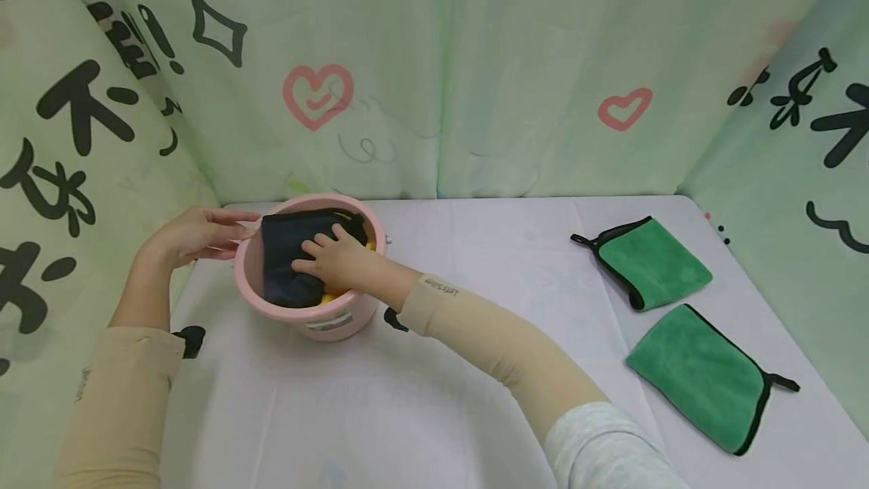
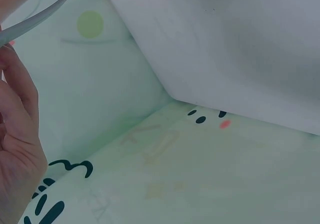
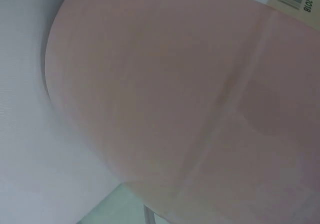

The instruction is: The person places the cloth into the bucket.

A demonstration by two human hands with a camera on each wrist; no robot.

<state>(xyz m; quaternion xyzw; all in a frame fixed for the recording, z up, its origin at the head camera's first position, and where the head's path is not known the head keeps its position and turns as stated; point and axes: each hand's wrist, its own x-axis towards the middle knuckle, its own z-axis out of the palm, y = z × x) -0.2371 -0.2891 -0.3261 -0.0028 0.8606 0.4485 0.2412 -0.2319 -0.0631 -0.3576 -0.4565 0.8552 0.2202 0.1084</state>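
A pink bucket (image 1: 258,300) stands at the back left of the table, its wall (image 3: 150,84) filling most of the right wrist view. Inside it lies a folded dark navy cloth (image 1: 285,259) with a black edge, and bits of something yellow (image 1: 330,297) show beside and below it. My right hand (image 1: 339,259) reaches over the near rim and presses on the cloth with spread fingers. At the bucket's left side, my left hand (image 1: 204,236) has its extended fingertips right at the rim. Part of that hand (image 2: 20,134) shows at the left wrist view's edge.
Two green cloths with black edging and loops lie at the right of the white-covered table (image 1: 434,398): one farther back (image 1: 655,262), the other (image 1: 702,379) nearer. Printed pale green curtains (image 1: 516,96) enclose the back and both sides.
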